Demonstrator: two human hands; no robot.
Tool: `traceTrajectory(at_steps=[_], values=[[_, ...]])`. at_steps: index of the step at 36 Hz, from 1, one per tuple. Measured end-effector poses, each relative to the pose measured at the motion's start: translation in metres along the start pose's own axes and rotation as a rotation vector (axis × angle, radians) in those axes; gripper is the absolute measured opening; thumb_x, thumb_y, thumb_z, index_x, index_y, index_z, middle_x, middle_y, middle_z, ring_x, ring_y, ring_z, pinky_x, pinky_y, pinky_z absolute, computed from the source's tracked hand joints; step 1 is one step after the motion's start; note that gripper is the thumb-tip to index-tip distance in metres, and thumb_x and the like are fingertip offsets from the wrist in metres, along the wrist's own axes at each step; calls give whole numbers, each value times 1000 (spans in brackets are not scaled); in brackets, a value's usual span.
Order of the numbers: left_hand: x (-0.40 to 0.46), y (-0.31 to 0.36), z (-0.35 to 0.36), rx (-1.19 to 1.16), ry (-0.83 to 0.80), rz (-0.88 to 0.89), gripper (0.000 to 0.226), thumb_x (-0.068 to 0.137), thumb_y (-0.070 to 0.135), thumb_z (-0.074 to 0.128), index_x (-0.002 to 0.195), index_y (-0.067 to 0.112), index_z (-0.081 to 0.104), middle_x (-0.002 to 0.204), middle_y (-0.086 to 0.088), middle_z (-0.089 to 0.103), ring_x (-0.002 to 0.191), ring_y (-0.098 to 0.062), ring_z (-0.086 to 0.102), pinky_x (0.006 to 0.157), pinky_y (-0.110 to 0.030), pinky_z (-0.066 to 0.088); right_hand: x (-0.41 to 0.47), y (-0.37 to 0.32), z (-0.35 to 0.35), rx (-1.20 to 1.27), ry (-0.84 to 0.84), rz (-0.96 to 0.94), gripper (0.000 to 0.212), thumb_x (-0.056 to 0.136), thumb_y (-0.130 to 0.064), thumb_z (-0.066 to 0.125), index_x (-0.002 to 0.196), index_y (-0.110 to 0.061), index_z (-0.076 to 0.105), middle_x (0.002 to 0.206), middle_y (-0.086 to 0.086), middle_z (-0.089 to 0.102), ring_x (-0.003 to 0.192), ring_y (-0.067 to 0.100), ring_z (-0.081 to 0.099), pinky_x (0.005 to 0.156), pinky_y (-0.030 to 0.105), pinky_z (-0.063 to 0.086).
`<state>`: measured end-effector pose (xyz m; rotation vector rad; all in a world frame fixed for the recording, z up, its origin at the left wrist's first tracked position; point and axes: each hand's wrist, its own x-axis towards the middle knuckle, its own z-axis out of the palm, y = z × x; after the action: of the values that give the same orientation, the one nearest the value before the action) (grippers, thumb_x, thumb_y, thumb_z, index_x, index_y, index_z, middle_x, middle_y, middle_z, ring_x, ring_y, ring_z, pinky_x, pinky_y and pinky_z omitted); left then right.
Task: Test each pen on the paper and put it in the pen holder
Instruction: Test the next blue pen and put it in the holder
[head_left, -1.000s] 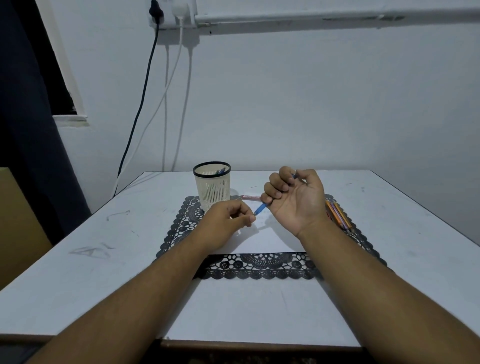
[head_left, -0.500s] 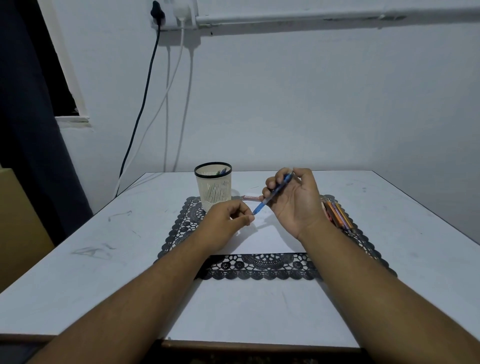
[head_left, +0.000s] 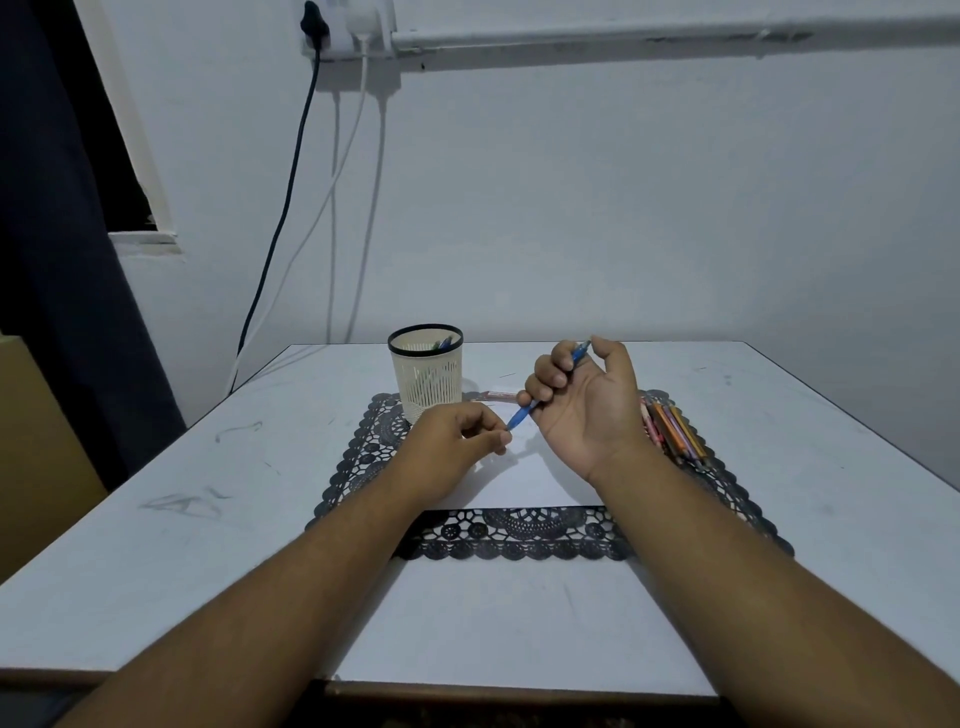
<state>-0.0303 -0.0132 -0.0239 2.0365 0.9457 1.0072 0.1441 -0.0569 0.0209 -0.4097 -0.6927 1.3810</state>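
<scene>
The pen holder, a pale mesh cup with a dark rim, stands at the 11 o'clock corner of the black lace mat, and a few pens are already seen inside it. Just toward 4 o'clock from it, the left hand is held above the white paper with its fingertips pinched at the lower tip of the blue pen; whether a cap is being gripped there cannot be told. The pen's barrel is grasped by the right hand, palm turned up, fingers curled round it. The step in hand is judged to be readying this pen for its test. Next, the tip must be freed and lowered to the paper for a stroke.

At 3 o'clock on the mat, a bundle of untested pens lies on the surface.

Compared with a second ago, the pen has been turned so that more of its barrel is exposed across the right palm, while the left hand has stayed in place.
</scene>
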Motion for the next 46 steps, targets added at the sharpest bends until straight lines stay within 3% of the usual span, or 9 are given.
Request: traceTrajectory(at_steps=[5,10,15,25,42,46], values=[[-2,2,1,14,-15,-3,12,90,19,76,79,24,75,77,6,75,70,-8,58,71,-33,46,-2,-2,1,-37,-22,-8,28,84,-36,43,65,-17,36,64,1,25,58,18,24,61,34,34],[-2,4,1,23,-14,4,13,90,18,76,79,24,74,77,6,74,68,-5,56,68,-28,44,-2,-1,0,-7,-19,-5,37,96,-36,32,65,-17,35,63,1,24,58,17,22,60,33,30],[-3,6,2,43,-26,6,13,90,20,76,78,25,74,78,5,75,69,-5,57,69,-28,44,-3,-3,2,-53,-39,-16,27,83,-34,43,64,-18,32,63,1,22,61,18,18,59,33,29],[-3,7,2,20,-27,9,12,90,19,76,79,23,74,77,5,75,68,-4,57,69,-27,44,-3,-3,1,-32,-47,-16,29,82,-37,44,64,-17,32,63,1,20,65,19,12,60,34,25],[-3,7,1,-68,-32,-14,11,89,15,77,80,20,75,78,0,75,69,-9,58,72,-32,44,-3,-6,-2,-37,-74,17,30,84,-36,41,63,-17,32,64,2,18,63,19,16,62,35,27],[-3,6,2,-79,-29,-19,10,89,16,77,80,21,75,78,-1,75,71,-14,58,72,-35,44,-3,-5,-2,-7,-64,17,31,85,-40,43,66,-16,37,63,1,25,59,18,24,62,34,30]])
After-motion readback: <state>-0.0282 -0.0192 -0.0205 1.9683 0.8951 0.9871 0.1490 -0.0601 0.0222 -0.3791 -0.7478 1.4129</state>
